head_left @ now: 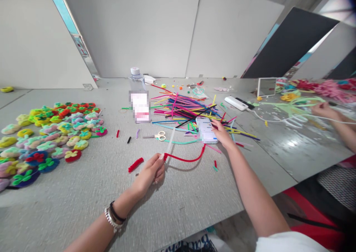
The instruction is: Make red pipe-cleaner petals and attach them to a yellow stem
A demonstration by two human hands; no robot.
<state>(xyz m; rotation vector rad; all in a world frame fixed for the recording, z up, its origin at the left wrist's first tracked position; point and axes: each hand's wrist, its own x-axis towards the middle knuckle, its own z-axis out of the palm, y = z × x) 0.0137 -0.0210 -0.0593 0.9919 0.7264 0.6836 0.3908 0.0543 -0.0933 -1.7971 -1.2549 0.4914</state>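
Note:
My left hand [151, 170] is closed in a pinch on a red pipe cleaner [185, 159], coiled at the fingertips, its loose length curving right towards the phone. A pale translucent strip [171, 138] runs from beside these fingers towards the pile; whether they hold it too, I cannot tell. My right hand [221, 133] grips the right edge of a phone [206, 130] with a lit screen, at the near side of the pipe cleaner pile [183, 107]. White-handled scissors [160, 136] lie left of the phone. A short, thick red fuzzy piece [136, 164] lies beside my left hand.
Many finished fuzzy flower pieces [55, 140] cover the table's left side. A clear bottle [136, 79] stands at the back. Right are a white power bank [236, 103] with a cable, a small framed mirror [267, 87], and another person's hand [324, 109] near green pipe cleaners [294, 105].

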